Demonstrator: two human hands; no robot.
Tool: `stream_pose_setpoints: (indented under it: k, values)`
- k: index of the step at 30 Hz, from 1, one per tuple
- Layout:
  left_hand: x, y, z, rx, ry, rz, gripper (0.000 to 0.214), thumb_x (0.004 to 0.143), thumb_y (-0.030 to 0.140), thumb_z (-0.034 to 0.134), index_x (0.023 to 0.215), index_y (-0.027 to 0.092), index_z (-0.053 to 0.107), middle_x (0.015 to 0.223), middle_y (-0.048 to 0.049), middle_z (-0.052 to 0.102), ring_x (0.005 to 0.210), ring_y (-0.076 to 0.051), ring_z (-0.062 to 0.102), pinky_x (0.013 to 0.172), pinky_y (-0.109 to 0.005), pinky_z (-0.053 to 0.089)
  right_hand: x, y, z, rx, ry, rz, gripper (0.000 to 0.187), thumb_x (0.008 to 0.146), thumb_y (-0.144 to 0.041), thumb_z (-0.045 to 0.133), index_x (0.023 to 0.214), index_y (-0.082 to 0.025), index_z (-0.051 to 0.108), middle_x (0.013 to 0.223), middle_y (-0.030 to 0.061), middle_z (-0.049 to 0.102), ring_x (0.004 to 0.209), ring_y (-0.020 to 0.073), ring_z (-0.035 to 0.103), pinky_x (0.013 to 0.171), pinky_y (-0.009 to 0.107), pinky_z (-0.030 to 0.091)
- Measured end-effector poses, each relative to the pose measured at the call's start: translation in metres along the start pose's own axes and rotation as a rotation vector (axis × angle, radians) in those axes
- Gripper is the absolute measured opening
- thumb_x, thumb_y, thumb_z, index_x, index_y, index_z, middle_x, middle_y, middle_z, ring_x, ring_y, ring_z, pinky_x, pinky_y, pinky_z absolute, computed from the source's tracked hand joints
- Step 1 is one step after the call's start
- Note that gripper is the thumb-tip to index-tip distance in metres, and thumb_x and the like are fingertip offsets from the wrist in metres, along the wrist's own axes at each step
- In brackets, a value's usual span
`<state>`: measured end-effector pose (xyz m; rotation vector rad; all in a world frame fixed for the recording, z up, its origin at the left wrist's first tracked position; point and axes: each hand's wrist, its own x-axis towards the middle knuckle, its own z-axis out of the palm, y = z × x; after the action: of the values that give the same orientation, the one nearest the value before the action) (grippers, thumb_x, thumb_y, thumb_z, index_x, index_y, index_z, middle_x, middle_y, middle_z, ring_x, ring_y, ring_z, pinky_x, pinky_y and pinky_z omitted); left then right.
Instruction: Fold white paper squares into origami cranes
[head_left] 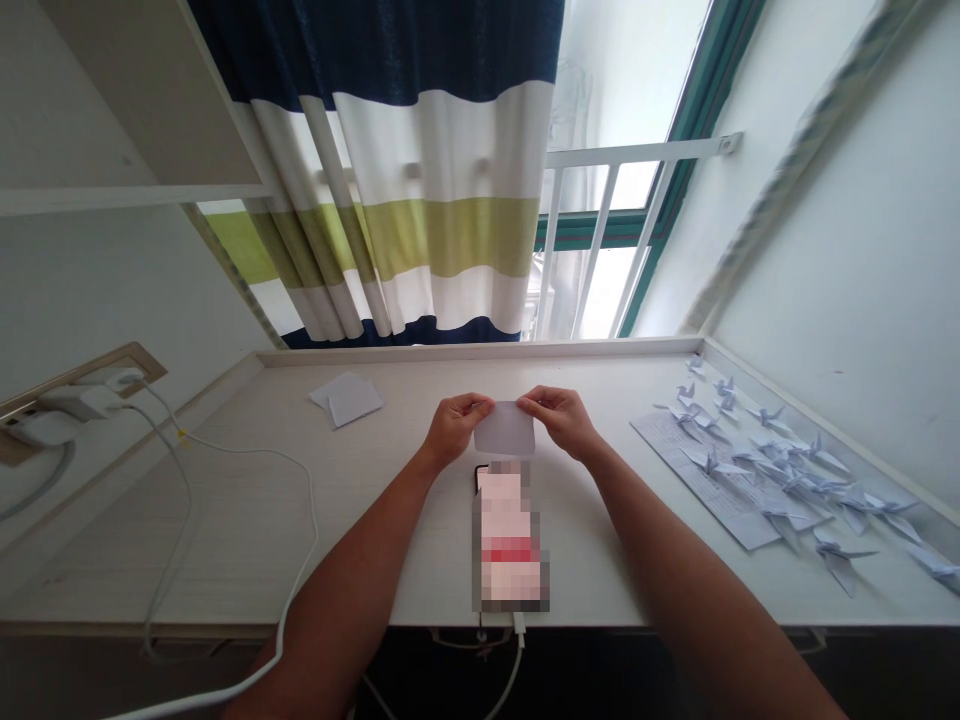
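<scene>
L hand [450, 428] & R hand [566, 415] hold one small white paper [504, 430] betw. them, mid-bench, just past the far end of the phone [508, 535]. L fingers [478, 404] pinched closed on its upper L corner, thumb on the near face; R fingers [534, 404] same on the upper R corner. No visible gap in either grip beyond the paper's thickness. Lower edge hangs free, prob. b/c a top-corner grip keeps the sheet flat & its face in view. Can't tell if that edge touches the bench [225, 520].

Phone lies flat, long side toward the person, prob. so the screen reads easily w/o a hand on it; screen itself is blurred out. White lead [519, 628] at its near end, prob. for charging. Another white cable [304, 480] loops from the wall socket [75, 400] over the L side, clear of the paper.

A few loose sheets [356, 398] overlap far L, apart from the hands, prob. to leave the middle free. Paper cranes [836, 555] cluster on the R, some on a written page [701, 495], prob. kept there out of the arms' way.
</scene>
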<state>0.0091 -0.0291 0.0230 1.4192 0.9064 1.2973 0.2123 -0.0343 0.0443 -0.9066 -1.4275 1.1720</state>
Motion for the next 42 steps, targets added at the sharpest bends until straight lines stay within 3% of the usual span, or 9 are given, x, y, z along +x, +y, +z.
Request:
stream_pose_setpoints:
  k: [13,19,23,29,37,42]
  values:
    - [-0.002,0.004,-0.001,-0.037,-0.119,-0.127,0.051,0.08,0.064,0.069,0.093,0.015,0.078,0.078,-0.0042,0.069,0.073,-0.015,0.06,0.069,-0.029,0.053,0.0,0.008,-0.009,0.031,0.037,-0.004,0.036,0.075,-0.053,0.08,0.074,-0.018,0.075,0.072,0.0031,0.068,0.068,0.0162,0.056,0.064,0.03,0.045]
    - [-0.001,0.001,-0.002,-0.043,-0.092,-0.127,0.057,0.079,0.069,0.067,0.096,0.015,0.078,0.077,-0.0038,0.068,0.069,-0.014,0.058,0.063,-0.025,0.051,0.002,0.016,-0.003,-0.016,0.127,-0.024,0.041,0.075,-0.058,0.078,0.074,-0.017,0.076,0.07,0.0035,0.07,0.067,0.0171,0.057,0.064,0.031,0.045]
    - [-0.003,0.0,0.001,-0.028,-0.06,-0.101,0.053,0.078,0.064,0.071,0.099,0.016,0.078,0.084,-0.0056,0.072,0.075,-0.016,0.062,0.063,-0.026,0.052,0.002,0.019,-0.002,-0.03,0.195,-0.036,0.036,0.074,-0.054,0.08,0.075,-0.018,0.078,0.073,0.0048,0.073,0.068,0.0184,0.06,0.065,0.031,0.046]
    - [-0.005,-0.001,0.006,-0.006,-0.002,-0.071,0.043,0.072,0.049,0.082,0.098,0.015,0.078,0.085,-0.0076,0.076,0.075,-0.018,0.066,0.064,-0.027,0.053,0.001,0.016,-0.004,-0.007,0.182,0.012,0.034,0.07,-0.051,0.083,0.078,-0.018,0.08,0.076,0.0064,0.075,0.068,0.0191,0.063,0.063,0.032,0.048]
    - [-0.005,-0.002,0.007,-0.009,-0.004,-0.107,0.04,0.074,0.05,0.08,0.091,0.014,0.078,0.08,-0.0072,0.074,0.072,-0.017,0.065,0.06,-0.028,0.053,0.001,0.014,0.002,-0.044,0.237,-0.01,0.035,0.07,-0.052,0.083,0.075,-0.018,0.079,0.073,0.0057,0.074,0.065,0.0188,0.061,0.059,0.031,0.047]
    - [-0.001,-0.007,0.004,-0.017,0.028,-0.01,0.032,0.076,0.045,0.079,0.085,0.014,0.077,0.079,-0.0056,0.072,0.072,-0.015,0.063,0.064,-0.026,0.05,-0.002,0.011,0.009,0.048,0.12,0.018,0.035,0.071,-0.051,0.083,0.085,-0.02,0.077,0.078,0.0044,0.074,0.068,0.0183,0.063,0.061,0.031,0.049]
